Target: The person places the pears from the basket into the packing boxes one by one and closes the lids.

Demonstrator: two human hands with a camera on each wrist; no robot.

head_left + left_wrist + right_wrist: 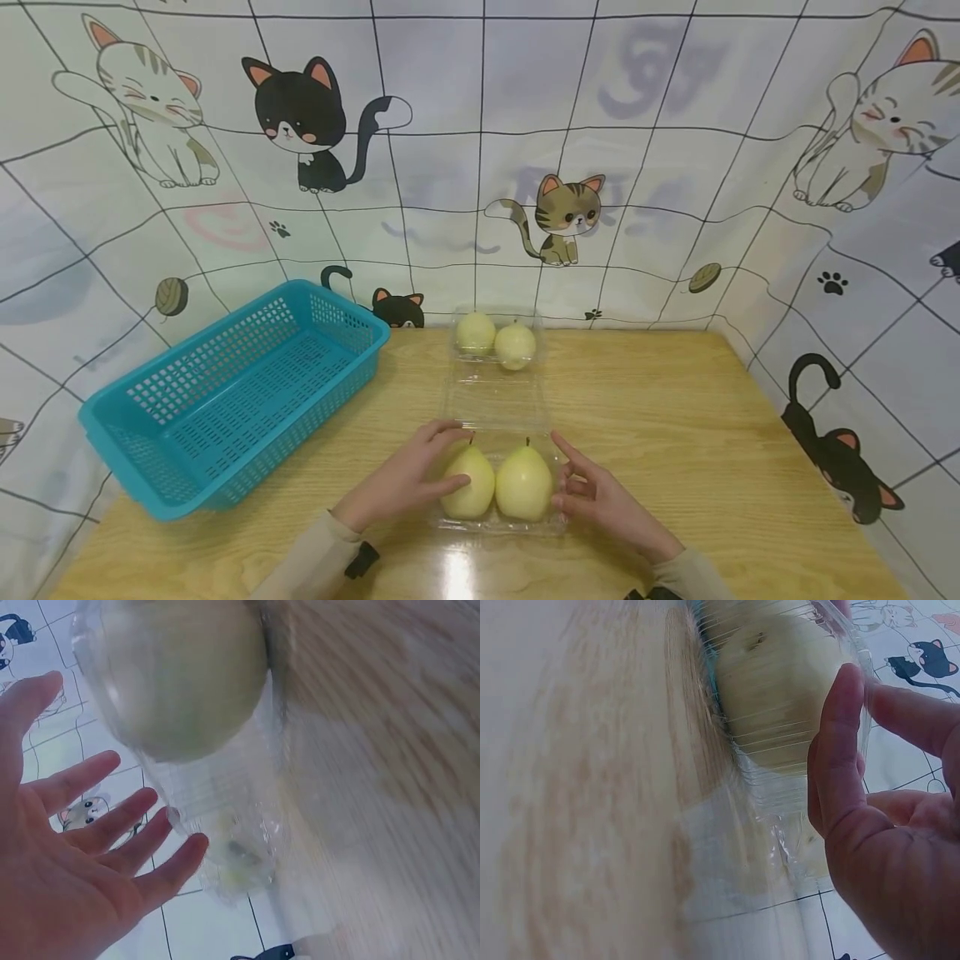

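Two pale yellow-green pears, a left pear (469, 483) and a right pear (524, 483), sit side by side in the near part of a clear plastic box (498, 527). Its clear lid (495, 396) lies folded back on the far side. My left hand (416, 475) is at the left pear, thumb over its front; in the left wrist view that hand (97, 855) has its fingers spread beside the box wall. Along the box's right edge is my right hand (600, 500). Its fingertips touch the clear wall in the right wrist view, beside a pear (780, 690).
Behind the lid, two more pears (495, 340) rest in clear plastic against the cat-printed cloth (450, 167). A blue perforated basket (225, 400) stands at the left of the wooden table (660, 417).
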